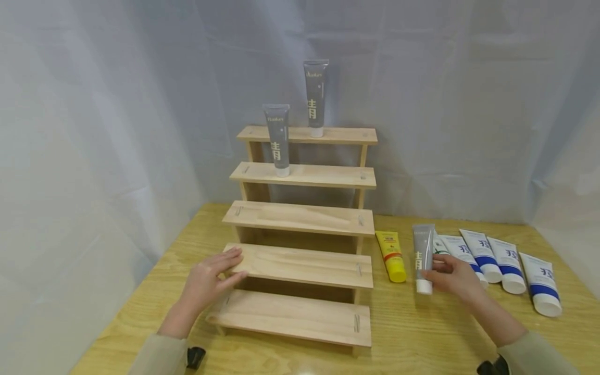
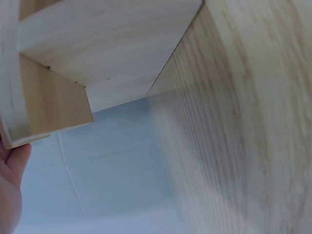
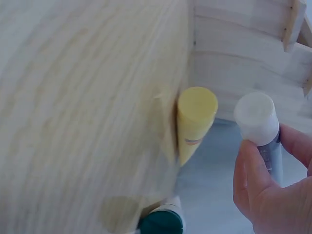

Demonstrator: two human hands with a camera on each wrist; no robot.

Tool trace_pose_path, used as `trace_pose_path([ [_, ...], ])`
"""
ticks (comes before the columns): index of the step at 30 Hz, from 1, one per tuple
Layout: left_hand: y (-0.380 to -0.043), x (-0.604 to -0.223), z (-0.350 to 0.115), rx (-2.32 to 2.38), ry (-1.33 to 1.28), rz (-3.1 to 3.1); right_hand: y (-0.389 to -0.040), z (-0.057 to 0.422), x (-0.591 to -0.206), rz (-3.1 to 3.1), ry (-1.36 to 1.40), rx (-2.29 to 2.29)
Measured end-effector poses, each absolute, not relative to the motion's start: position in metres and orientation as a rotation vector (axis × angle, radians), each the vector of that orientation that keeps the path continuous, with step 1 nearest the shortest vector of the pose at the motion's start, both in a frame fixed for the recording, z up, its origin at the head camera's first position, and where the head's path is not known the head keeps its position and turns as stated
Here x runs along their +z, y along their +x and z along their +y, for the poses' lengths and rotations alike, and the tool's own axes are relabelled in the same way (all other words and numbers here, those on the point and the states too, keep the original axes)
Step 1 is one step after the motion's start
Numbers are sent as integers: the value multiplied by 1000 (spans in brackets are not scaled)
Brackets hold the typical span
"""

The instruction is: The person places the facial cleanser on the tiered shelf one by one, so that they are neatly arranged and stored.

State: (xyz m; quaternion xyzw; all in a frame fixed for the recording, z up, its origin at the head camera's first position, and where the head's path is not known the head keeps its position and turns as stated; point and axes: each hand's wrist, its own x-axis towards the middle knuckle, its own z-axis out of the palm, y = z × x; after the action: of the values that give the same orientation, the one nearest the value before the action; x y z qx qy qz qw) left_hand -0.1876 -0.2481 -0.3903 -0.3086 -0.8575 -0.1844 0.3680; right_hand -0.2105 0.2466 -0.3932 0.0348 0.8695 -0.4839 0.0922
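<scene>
A grey tube with a white cap [image 1: 423, 255] is pinched between the thumb and fingers of my right hand [image 1: 452, 276], its cap pointing down. In the right wrist view the white cap [image 3: 256, 114] faces the camera, with the fingertips just behind it. My left hand [image 1: 211, 276] rests on the left end of the second-lowest step of a wooden tiered stand [image 1: 300, 265], fingers extended over the board. Two similar grey tubes stand on their caps, one on the top step [image 1: 316, 99] and another on the step below [image 1: 278, 140].
Right of the stand lies a yellow tube [image 1: 391, 256]. Beyond my right hand lie several white tubes with blue bands [image 1: 506, 263] and a partly hidden tube with green print [image 1: 439, 245]; its green cap [image 3: 162, 222] shows in the right wrist view. Behind hangs a pale curtain [image 1: 440, 104].
</scene>
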Motion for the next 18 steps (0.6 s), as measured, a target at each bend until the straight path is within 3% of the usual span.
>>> trace_pose_path([
  [8, -187, -389, -248, -468, -783, -2216, -206, 242, -366, 2592, -69, -1578],
  [18, -187, -389, -247, -464, -798, -2195, -255, 268, -396, 2525, -39, -1768],
])
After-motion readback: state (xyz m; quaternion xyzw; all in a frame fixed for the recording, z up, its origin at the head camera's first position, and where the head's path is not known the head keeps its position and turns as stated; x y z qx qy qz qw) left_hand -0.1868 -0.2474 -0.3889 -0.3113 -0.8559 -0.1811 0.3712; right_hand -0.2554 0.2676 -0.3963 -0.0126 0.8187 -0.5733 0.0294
